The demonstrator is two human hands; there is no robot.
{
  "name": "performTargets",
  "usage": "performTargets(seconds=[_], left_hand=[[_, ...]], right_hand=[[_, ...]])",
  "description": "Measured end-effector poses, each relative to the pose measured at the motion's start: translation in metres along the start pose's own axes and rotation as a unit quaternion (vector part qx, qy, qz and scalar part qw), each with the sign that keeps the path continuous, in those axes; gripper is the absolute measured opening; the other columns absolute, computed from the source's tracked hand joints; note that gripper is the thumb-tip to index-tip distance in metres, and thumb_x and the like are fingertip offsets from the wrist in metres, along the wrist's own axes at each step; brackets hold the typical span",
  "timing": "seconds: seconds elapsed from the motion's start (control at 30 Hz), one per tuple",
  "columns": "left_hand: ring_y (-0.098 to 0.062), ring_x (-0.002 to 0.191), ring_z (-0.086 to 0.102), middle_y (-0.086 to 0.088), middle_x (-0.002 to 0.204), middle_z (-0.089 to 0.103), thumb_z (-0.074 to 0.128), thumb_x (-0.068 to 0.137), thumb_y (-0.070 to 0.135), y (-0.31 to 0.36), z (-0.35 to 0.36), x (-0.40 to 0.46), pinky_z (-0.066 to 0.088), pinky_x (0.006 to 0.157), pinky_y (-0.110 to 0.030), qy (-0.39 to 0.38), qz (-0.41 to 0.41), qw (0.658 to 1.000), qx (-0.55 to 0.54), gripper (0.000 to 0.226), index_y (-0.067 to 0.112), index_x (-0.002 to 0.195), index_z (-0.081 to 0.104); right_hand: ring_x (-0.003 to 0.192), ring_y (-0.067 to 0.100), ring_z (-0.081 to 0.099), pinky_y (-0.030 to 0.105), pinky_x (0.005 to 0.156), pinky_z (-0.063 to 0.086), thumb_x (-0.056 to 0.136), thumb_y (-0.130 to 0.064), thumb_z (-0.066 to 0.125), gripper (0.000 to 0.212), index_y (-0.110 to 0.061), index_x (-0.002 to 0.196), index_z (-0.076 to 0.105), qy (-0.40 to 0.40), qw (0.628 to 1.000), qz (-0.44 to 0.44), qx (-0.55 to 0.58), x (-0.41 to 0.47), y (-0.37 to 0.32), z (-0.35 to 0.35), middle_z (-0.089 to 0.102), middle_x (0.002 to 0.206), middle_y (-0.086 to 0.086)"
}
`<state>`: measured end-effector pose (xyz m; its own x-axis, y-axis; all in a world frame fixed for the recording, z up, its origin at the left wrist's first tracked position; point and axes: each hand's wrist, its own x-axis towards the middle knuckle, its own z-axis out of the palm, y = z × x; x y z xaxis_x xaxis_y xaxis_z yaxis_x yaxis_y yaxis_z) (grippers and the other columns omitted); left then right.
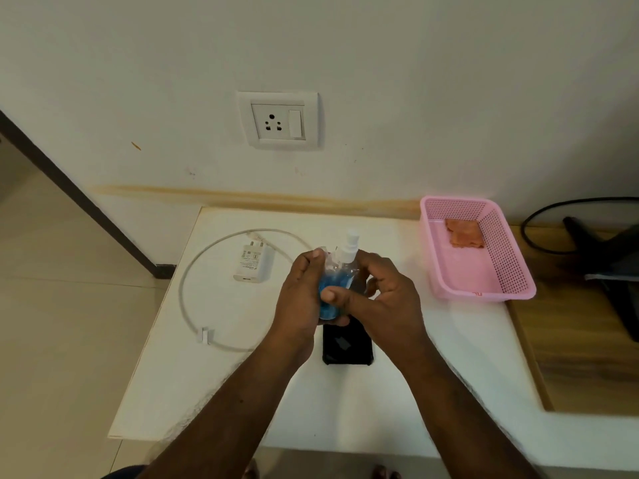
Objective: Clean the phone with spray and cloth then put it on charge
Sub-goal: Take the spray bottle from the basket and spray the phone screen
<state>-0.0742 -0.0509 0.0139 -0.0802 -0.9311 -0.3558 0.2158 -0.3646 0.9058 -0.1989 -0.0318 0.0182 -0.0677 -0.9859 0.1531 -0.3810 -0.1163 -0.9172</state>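
Observation:
A clear spray bottle with blue liquid and a white nozzle is held upright above the table's middle. My left hand grips its left side. My right hand wraps round it from the right, thumb across the front. Just below the hands a black phone lies flat on the white table, its far end hidden by them. An orange cloth lies in the pink basket. A white charger plug and its looped white cable lie to the left.
A white wall socket with a switch sits on the wall above the table. At the right edge are a wooden surface, a black cable and a dark stand. Tiled floor lies left of the table.

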Motion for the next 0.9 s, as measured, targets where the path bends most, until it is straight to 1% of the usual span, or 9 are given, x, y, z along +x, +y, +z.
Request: performTargets(seconds=[0.1,0.2,0.3,0.4,0.53,0.67,0.77,0.83,0.9], left_hand=[[-0.012,0.073,0.074,0.007,0.087,0.077,0.037,0.101,0.053,0.003,-0.001,-0.004,0.058,0.056,-0.029,-0.031,-0.011,0.999,-0.025,0.04,0.048,0.086,0.073],[-0.013,0.054,0.066,0.002,0.065,0.069,0.044,0.092,0.055,0.004,-0.002,-0.005,0.054,0.051,-0.026,-0.076,-0.038,0.995,-0.048,0.041,0.037,0.077,0.077],[-0.017,0.051,0.061,-0.003,0.065,0.064,0.05,0.094,0.052,0.002,-0.004,-0.003,0.049,0.044,-0.025,-0.132,-0.067,0.988,-0.044,0.039,0.02,0.091,0.07],[-0.017,0.051,0.059,-0.003,0.063,0.061,0.053,0.082,0.052,0.002,-0.004,-0.004,0.045,0.045,-0.025,-0.149,-0.068,0.986,-0.043,0.035,0.026,0.073,0.074],[-0.019,0.052,0.059,-0.003,0.064,0.061,0.057,0.084,0.05,0.003,-0.006,-0.003,0.045,0.044,-0.026,-0.153,-0.06,0.985,-0.045,0.032,0.03,0.068,0.075],[-0.02,0.053,0.06,-0.004,0.065,0.062,0.048,0.098,0.057,0.0,-0.003,-0.001,0.046,0.045,-0.026,-0.147,-0.078,0.985,-0.049,0.047,0.027,0.076,0.076],[-0.021,0.053,0.06,-0.007,0.065,0.061,0.041,0.083,0.08,-0.002,0.0,0.002,0.049,0.048,-0.027,-0.149,-0.1,0.981,-0.067,0.063,0.026,0.082,0.074],[-0.021,0.055,0.06,-0.008,0.07,0.061,0.039,0.076,0.087,-0.004,0.0,0.003,0.049,0.048,-0.028,-0.17,-0.091,0.979,-0.073,0.071,0.026,0.086,0.074],[-0.019,0.057,0.062,-0.009,0.075,0.063,0.045,0.066,0.09,-0.004,-0.001,0.003,0.051,0.049,-0.027,-0.179,-0.075,0.977,-0.09,0.076,0.025,0.092,0.076]], right_hand=[[0.101,-0.011,0.053,0.001,0.075,0.043,0.078,-0.069,0.06,0.04,-0.05,0.113,0.053,0.021,1.0,-0.018,-0.01,0.0,-0.002,0.004,0.053,0.111,-0.027],[0.113,-0.001,0.055,0.015,0.09,0.049,0.091,-0.071,0.03,0.05,-0.043,0.121,0.058,0.058,0.996,0.007,0.061,0.003,0.0,0.001,0.059,0.123,-0.019],[0.112,0.005,0.061,0.021,0.085,0.053,0.1,-0.04,0.044,0.032,-0.035,0.127,0.061,-0.002,0.984,0.061,0.169,0.007,0.006,-0.004,0.066,0.122,-0.017],[0.111,0.006,0.063,0.014,0.08,0.052,0.099,-0.018,0.054,0.03,-0.026,0.126,0.064,-0.057,0.975,0.077,0.199,0.006,0.011,-0.007,0.069,0.12,-0.013],[0.107,0.005,0.065,0.015,0.079,0.052,0.094,-0.018,0.061,0.031,-0.032,0.122,0.066,-0.058,0.98,0.065,0.179,0.007,0.013,-0.008,0.07,0.115,-0.015],[0.099,0.009,0.067,0.022,0.075,0.055,0.087,-0.019,0.066,0.03,-0.039,0.109,0.07,-0.014,0.982,0.067,0.178,0.008,0.014,-0.008,0.072,0.105,-0.013],[0.103,0.016,0.067,0.035,0.084,0.056,0.082,-0.027,0.072,0.028,-0.032,0.109,0.07,0.037,0.974,0.077,0.209,0.012,0.014,-0.011,0.072,0.108,-0.005],[0.106,0.023,0.066,0.043,0.092,0.054,0.085,-0.023,0.073,0.028,-0.026,0.113,0.07,0.074,0.96,0.089,0.255,0.015,0.015,-0.018,0.071,0.11,0.003],[0.105,0.028,0.068,0.044,0.092,0.054,0.085,-0.018,0.074,0.03,-0.021,0.115,0.07,0.101,0.943,0.097,0.3,0.017,0.014,-0.027,0.071,0.105,0.005]])
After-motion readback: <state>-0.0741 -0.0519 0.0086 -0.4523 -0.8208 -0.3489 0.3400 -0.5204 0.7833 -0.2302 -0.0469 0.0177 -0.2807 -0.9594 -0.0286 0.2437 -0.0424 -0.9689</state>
